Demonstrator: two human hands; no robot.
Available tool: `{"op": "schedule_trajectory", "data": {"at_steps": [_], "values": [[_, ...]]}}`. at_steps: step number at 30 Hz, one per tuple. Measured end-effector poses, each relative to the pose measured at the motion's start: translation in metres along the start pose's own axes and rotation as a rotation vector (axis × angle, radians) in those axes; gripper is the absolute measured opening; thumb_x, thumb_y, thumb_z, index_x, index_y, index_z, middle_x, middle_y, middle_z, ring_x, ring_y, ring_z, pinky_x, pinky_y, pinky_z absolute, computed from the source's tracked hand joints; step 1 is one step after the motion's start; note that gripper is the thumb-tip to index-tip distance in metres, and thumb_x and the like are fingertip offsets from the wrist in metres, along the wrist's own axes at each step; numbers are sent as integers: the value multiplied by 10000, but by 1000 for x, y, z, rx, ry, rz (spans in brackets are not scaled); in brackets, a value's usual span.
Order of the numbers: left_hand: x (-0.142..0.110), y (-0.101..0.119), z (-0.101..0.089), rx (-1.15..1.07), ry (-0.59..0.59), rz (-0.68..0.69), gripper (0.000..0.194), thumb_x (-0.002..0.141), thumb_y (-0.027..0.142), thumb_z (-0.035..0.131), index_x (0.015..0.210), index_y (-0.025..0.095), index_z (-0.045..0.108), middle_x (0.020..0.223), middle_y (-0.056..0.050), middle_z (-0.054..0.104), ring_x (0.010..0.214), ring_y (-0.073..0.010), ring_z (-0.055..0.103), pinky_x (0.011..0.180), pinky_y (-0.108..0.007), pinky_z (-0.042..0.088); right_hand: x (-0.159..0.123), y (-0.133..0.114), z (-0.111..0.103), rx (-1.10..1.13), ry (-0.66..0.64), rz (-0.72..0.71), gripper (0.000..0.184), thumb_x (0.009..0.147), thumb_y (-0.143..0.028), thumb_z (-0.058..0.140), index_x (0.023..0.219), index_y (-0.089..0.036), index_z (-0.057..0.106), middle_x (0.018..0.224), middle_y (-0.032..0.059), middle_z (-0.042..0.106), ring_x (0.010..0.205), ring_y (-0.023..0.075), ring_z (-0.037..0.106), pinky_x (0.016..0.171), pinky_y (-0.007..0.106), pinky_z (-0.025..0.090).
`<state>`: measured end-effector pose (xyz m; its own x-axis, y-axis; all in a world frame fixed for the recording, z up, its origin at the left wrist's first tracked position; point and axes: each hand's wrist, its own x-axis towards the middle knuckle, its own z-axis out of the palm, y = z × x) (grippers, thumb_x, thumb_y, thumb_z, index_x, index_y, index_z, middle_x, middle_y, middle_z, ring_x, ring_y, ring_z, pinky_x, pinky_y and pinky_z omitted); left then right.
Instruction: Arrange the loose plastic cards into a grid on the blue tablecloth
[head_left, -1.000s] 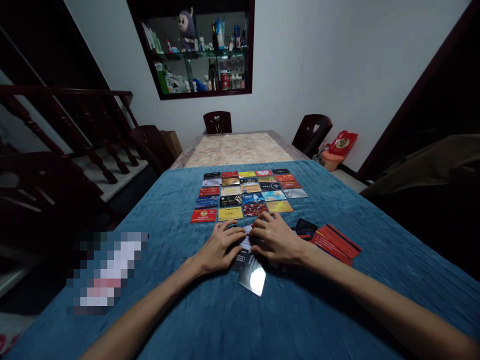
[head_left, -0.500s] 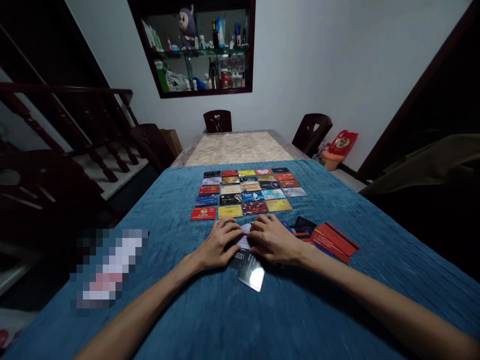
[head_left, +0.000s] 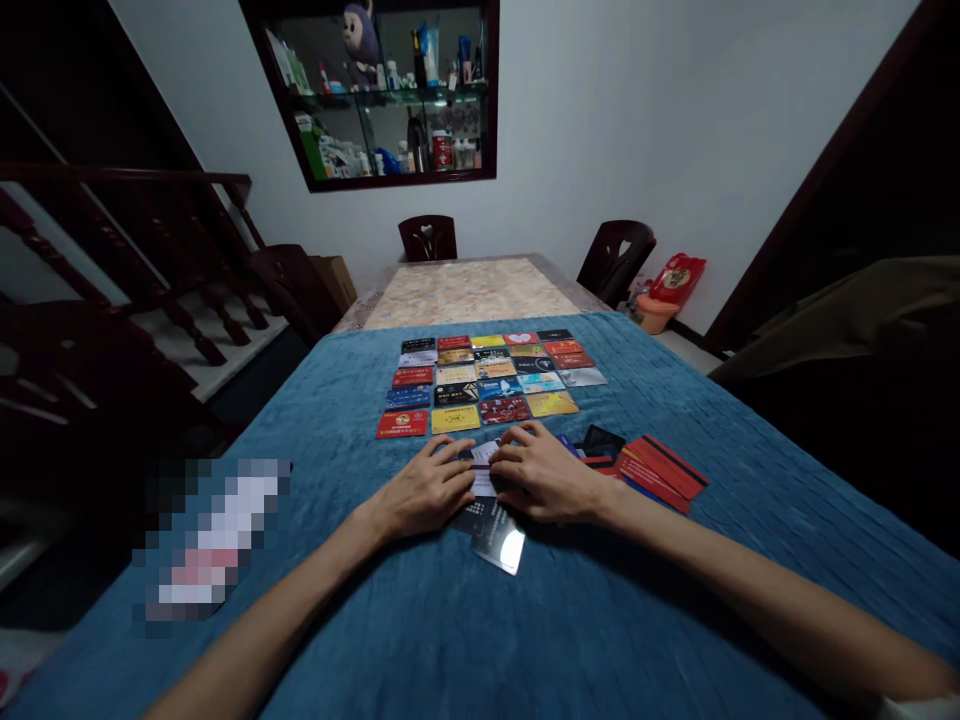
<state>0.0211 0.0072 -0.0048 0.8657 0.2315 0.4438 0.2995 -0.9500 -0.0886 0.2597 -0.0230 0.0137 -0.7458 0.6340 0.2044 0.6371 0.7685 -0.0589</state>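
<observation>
Spreading over the near part of the table (head_left: 472, 290), the blue cloth (head_left: 420, 640) is leaving open room between the forearms. Rows of cards (head_left: 496, 368) are bounding the far side, red cards (head_left: 671, 465) the right; a blurred object (head_left: 229, 525) is lying near the left edge. The white card (head_left: 484, 482), bearing a dark stripe and small print, is lying between the hands, with a silver card (head_left: 499, 548) showing at its near end. The left hand (head_left: 431, 487) and right hand (head_left: 544, 475) are resting half-curled, fingertips at the card's sides; whether they are gripping cannot be told. Compared with one second earlier, more white face is showing; the rows are keeping their layout.
</observation>
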Motion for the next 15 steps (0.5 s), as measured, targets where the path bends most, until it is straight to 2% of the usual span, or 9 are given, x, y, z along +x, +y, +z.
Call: {"op": "schedule_trajectory", "data": {"at_steps": [7,15], "values": [[-2,0,-8,-43,-54,-67,228,925,251,576,1126,159,633,1152,-120,693,1253,-301,527,1032,-495,431,0,2,-1,36,-25,-28,199,873,-295,608,1006,-176,695,1070,86,707,1079,257,504,922,423,319],[-1,-2,-1,71,-20,41,144,949,224,537,997,146,649,983,-94,742,1140,-259,619,992,-454,462,0,3,-3,63,-2,-59,154,877,-248,593,973,-183,695,1037,70,725,1050,241,513,921,404,326]]}}
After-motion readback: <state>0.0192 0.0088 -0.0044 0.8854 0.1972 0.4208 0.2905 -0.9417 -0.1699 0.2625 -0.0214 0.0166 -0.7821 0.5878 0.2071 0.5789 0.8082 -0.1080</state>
